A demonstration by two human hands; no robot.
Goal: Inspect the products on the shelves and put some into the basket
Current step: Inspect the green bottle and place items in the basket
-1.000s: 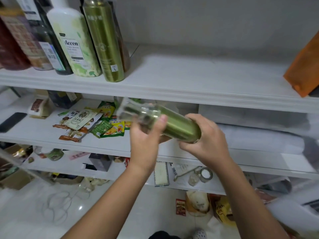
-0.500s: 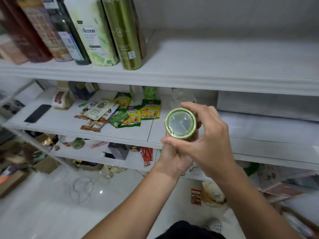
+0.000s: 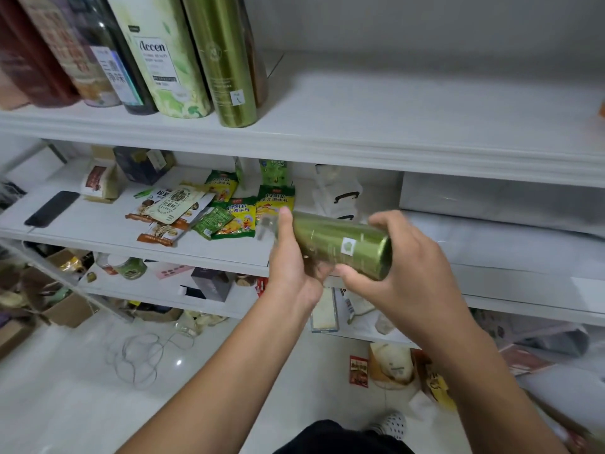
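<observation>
Change: half a second ago I had the can (image 3: 340,245) end-on, its clear cap facing the camera; now it lies sideways, cap to the left, base to the right, the small label up.
Can: green metal, held in the air in front of the middle shelf (image 3: 98,237), level with the snack packets (image 3: 235,217); it touches nothing but my two hands.
Left hand (image 3: 291,267): curled round the cap end from below, thumb up over the top by the clear cap, which is blurred.
Right hand (image 3: 409,267): clamped on the base end, thumb under and fingers wrapped over the top; the palm covers the bottom rim.
Risk, slip: I judge the body smooth and glossy, so a loose hold while I turn it could let it roll out and drop to the floor (image 3: 82,388).
Risk, cap: my left hand sits close to the cap; if that cap is only pushed on, a twist could pop it off.
Risk, shelf: a swing forward could knock the packets about.
Basket: not in view, so I cannot tell how far I must carry the can.
Top shelf (image 3: 393,126): a matching green can (image 3: 226,70) stands upright beside the bottles (image 3: 163,60).
</observation>
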